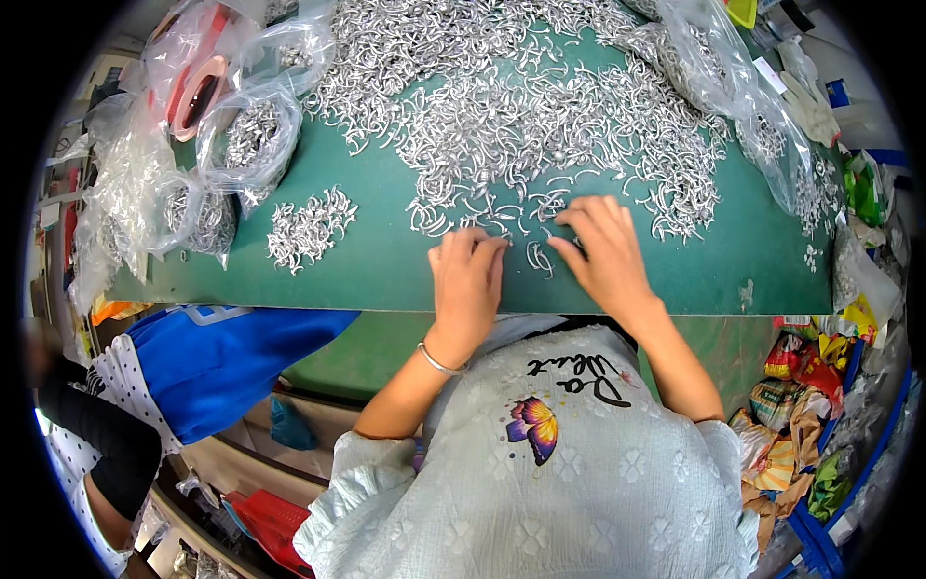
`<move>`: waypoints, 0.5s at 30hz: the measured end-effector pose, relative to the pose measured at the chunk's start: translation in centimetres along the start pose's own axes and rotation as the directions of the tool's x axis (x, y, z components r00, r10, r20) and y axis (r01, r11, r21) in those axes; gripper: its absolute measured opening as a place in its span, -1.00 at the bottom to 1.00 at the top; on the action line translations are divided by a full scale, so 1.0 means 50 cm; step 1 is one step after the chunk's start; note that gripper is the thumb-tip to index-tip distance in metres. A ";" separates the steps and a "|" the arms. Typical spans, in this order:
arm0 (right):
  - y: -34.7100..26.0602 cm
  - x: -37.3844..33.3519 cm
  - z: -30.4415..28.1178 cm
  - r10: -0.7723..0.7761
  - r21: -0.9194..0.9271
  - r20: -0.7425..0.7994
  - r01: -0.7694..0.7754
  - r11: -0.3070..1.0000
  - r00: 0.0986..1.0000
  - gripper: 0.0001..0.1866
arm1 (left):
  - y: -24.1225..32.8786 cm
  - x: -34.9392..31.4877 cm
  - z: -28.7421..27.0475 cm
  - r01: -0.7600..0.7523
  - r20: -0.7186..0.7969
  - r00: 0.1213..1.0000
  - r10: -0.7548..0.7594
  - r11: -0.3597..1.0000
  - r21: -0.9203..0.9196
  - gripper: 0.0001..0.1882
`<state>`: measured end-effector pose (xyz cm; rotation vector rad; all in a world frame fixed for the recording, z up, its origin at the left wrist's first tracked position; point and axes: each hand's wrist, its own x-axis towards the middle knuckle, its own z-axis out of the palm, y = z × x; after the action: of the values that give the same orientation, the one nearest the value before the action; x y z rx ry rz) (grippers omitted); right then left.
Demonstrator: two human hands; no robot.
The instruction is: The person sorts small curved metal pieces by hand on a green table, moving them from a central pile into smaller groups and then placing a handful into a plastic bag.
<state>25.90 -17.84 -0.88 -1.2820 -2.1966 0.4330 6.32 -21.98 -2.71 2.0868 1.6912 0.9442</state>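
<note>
Over the near part of the green table, both my hands work at the front fringe of a large heap of small curved silver metal pieces (521, 125). My left hand (465, 285) has its fingers bent and its thumb and forefinger together at the heap's edge; whatever is in that pinch is too small to make out. Opposite it, my right hand (610, 259) curls thumb and forefinger inward, with a silver bit showing at the thumb tip. A few loose curved pieces (539, 258) lie on the table between the hands. A smaller pile of pieces (311, 229) sits to the left.
Clear plastic bags of metal pieces (253, 135) stand at the left, beside a pink-rimmed object (200, 95). Another clear bag (772, 145) lies at the right. The green table's (367, 280) front edge runs close before me. At left sits a person in a polka-dot garment (121, 372).
</note>
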 end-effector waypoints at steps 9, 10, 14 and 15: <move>0.010 -0.026 -0.044 0.097 -0.200 0.024 -0.091 0.976 0.995 -0.80 | 0.017 0.014 -0.021 0.000 -0.027 1.000 0.000 1.000 -0.003 -0.61; 0.002 -0.026 -0.046 0.084 -0.214 0.025 -0.077 0.974 0.996 -0.78 | 0.039 0.013 -0.022 -0.072 0.105 0.992 0.077 0.996 -0.055 -0.57; -0.016 0.004 -0.016 0.003 0.020 0.083 -0.005 1.000 0.997 -0.70 | 0.057 -0.002 0.021 -0.204 0.253 0.943 0.214 0.977 -0.066 -0.66; -0.001 0.003 -0.004 -0.027 -0.054 0.132 0.034 0.998 0.991 -0.70 | 0.047 -0.003 0.019 -0.181 0.223 0.957 0.187 0.982 -0.046 -0.69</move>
<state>25.93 -17.73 -0.64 -1.2804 -2.3500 0.4583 8.71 -22.58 -2.03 2.2681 1.3843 0.7392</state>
